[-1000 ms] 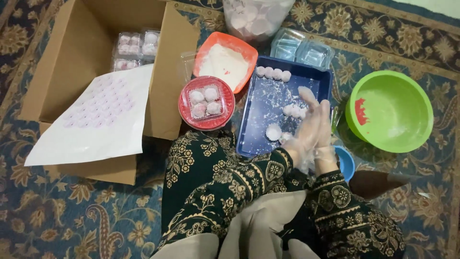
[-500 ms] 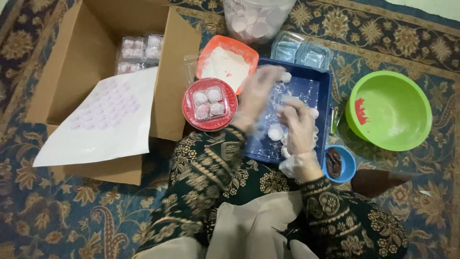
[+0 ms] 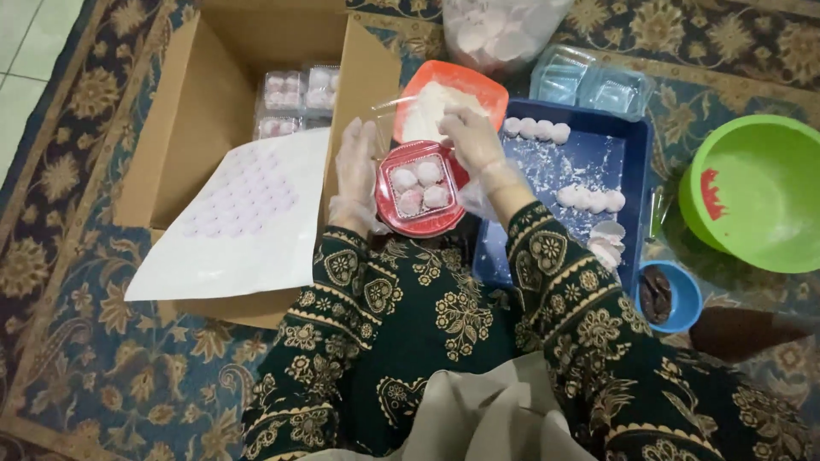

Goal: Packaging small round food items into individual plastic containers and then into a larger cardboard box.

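cardboard box [image 3: 205, 111] on carpet, open, packed tubs inside | blue tray [image 3: 628, 162] with floured mochi balls | red tub [image 3: 418, 196] of four mochi on lap | left hand [image 3: 357, 175] fingers spread against its side | right hand [image 3: 471, 141] fingers curled on its clear lid

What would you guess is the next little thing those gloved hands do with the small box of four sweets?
Probably press the clear lid shut on the box of four sweets: all four slots look filled, the left hand steadies its side, and the right hand sits at its far edge by the lid.
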